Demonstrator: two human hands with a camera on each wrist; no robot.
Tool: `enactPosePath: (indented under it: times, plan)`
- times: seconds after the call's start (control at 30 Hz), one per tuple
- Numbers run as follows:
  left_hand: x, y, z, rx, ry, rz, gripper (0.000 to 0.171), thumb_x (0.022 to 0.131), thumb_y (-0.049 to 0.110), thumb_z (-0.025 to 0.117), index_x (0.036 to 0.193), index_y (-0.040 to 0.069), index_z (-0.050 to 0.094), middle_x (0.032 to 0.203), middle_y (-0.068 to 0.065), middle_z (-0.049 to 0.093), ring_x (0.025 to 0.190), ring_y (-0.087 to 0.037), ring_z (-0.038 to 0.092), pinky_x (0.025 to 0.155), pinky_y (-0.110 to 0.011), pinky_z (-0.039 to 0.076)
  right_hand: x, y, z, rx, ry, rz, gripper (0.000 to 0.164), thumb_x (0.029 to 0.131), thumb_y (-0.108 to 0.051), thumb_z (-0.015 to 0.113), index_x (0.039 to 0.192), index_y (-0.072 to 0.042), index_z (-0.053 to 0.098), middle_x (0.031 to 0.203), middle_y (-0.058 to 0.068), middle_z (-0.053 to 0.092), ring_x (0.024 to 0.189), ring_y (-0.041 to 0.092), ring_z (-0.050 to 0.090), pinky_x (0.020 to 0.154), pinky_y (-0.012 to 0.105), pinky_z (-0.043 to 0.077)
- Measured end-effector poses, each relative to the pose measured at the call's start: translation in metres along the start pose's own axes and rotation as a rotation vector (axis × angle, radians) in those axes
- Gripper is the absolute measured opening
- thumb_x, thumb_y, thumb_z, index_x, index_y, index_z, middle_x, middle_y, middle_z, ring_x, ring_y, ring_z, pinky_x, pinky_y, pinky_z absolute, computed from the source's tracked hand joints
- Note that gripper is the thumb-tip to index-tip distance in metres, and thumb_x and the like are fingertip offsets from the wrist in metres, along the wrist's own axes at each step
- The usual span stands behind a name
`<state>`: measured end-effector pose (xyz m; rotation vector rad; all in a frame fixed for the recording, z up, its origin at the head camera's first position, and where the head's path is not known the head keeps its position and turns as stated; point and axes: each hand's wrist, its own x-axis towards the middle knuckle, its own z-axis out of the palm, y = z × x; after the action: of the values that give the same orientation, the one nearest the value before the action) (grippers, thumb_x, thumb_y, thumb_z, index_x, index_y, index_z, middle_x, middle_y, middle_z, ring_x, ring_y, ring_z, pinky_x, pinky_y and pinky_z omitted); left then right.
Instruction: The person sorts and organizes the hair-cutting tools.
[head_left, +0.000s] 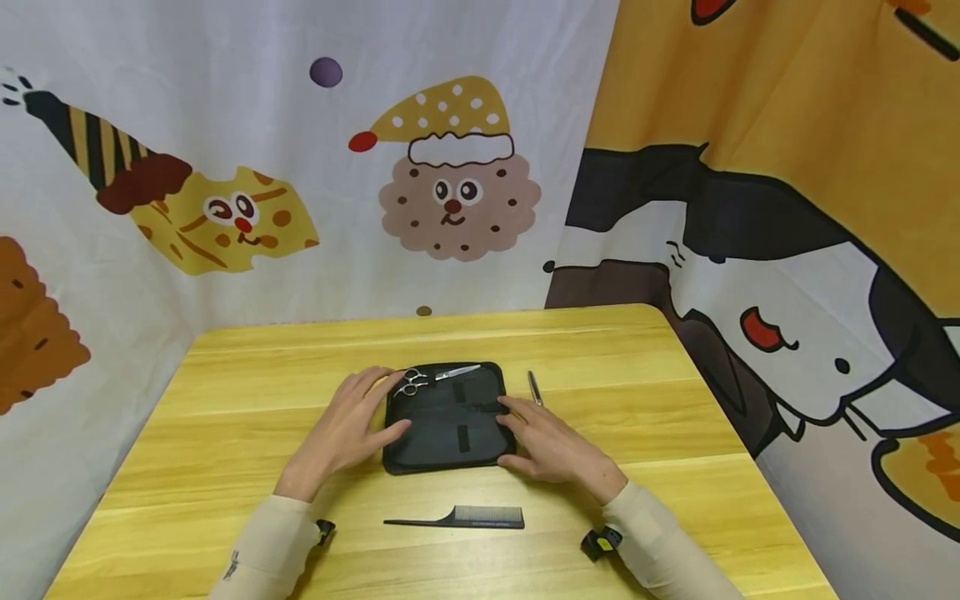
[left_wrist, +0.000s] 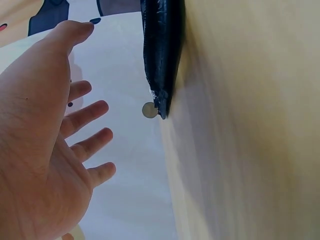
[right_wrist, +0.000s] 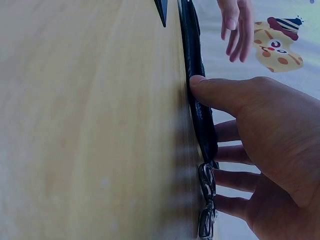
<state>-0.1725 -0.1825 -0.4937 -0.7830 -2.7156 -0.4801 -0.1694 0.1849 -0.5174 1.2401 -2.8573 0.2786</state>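
A black zip case [head_left: 427,429] lies unfolded on the table. Silver scissors [head_left: 456,372] rest in its far half, finger rings to the left. My left hand [head_left: 348,425] is spread at the case's left side; in the left wrist view its fingers are apart from the case edge. At the opposite side my right hand [head_left: 551,442] has its fingers extended over the right edge, and the thumb touches the case [right_wrist: 197,95] in the right wrist view. Beside that hand lies a second pair of scissors, its blade [head_left: 533,385] visible beyond the fingers and its rings [right_wrist: 206,180] near the fingertips.
A black rat-tail comb [head_left: 487,518] lies in front of the case, teeth facing away and tail pointing left. The wooden table [head_left: 240,392] backs onto a white curtain [head_left: 255,108] with cartoon prints. Another printed curtain [head_left: 750,100] hangs at the right.
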Motion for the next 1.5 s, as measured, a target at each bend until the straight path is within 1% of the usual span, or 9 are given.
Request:
enactPosePath:
  times: [0.2,0.4,0.63,0.87,1.07,1.27,1.5]
  plan:
    - [-0.010,0.002,-0.001,0.023,-0.026,-0.022,0.083,0.089,0.055,0.072,0.155,0.010,0.049,0.149,-0.015,0.050,0.140,-0.036,0.035,0.117,-0.063,0.024,0.000,-0.001,0.000,0.004,0.005,-0.002,0.068,0.098,-0.052,0.064,0.144,-0.002,0.060,0.161,0.021,0.035,0.144,0.035,0.033,0.117,0.052,0.034]
    - [-0.021,0.003,0.001,0.022,-0.044,-0.030,0.083,0.089,0.057,0.072,0.153,0.009,0.052,0.150,-0.015,0.050,0.141,-0.038,0.035,0.116,-0.065,0.024,0.000,-0.001,-0.001,0.013,0.003,-0.007,0.068,0.098,-0.053,0.064,0.143,-0.002,0.060,0.161,0.021,0.036,0.145,0.035,0.033,0.118,0.051,0.034]
    - [-0.027,0.006,0.007,0.009,-0.067,-0.040,0.082,0.089,0.058,0.072,0.151,0.007,0.055,0.148,-0.016,0.053,0.141,-0.039,0.036,0.116,-0.066,0.025,0.000,-0.002,-0.001,0.017,0.004,-0.001,0.068,0.098,-0.052,0.064,0.143,-0.002,0.060,0.161,0.021,0.036,0.144,0.034,0.034,0.117,0.051,0.034]
    - [-0.032,0.009,0.008,-0.023,-0.099,-0.060,0.086,0.086,0.060,0.074,0.149,0.004,0.056,0.147,-0.019,0.053,0.137,-0.037,0.042,0.115,-0.061,0.032,0.000,-0.003,-0.001,0.012,-0.001,0.000,0.068,0.098,-0.052,0.064,0.143,-0.003,0.060,0.161,0.021,0.035,0.144,0.034,0.034,0.117,0.050,0.034]
    - [-0.037,0.011,0.008,-0.066,-0.140,-0.089,0.091,0.081,0.059,0.079,0.149,0.003,0.056,0.151,-0.022,0.049,0.135,-0.039,0.044,0.112,-0.058,0.038,0.000,-0.002,0.000,0.008,0.006,-0.003,0.068,0.098,-0.053,0.064,0.143,-0.003,0.060,0.161,0.020,0.036,0.144,0.034,0.034,0.117,0.051,0.035]
    - [-0.038,0.011,0.009,-0.096,-0.144,-0.078,0.090,0.077,0.054,0.084,0.144,-0.001,0.060,0.151,-0.021,0.049,0.133,-0.038,0.047,0.109,-0.056,0.042,0.000,-0.001,0.001,0.012,0.004,-0.001,0.068,0.098,-0.053,0.064,0.143,-0.003,0.060,0.161,0.020,0.035,0.145,0.033,0.033,0.117,0.050,0.035]
    - [-0.038,0.013,0.008,-0.132,-0.179,-0.100,0.090,0.078,0.051,0.085,0.145,-0.003,0.058,0.153,-0.021,0.046,0.134,-0.036,0.048,0.107,-0.053,0.046,0.000,-0.001,0.000,0.015,0.009,-0.002,0.068,0.097,-0.052,0.065,0.143,-0.002,0.060,0.161,0.021,0.036,0.144,0.035,0.034,0.116,0.052,0.035]
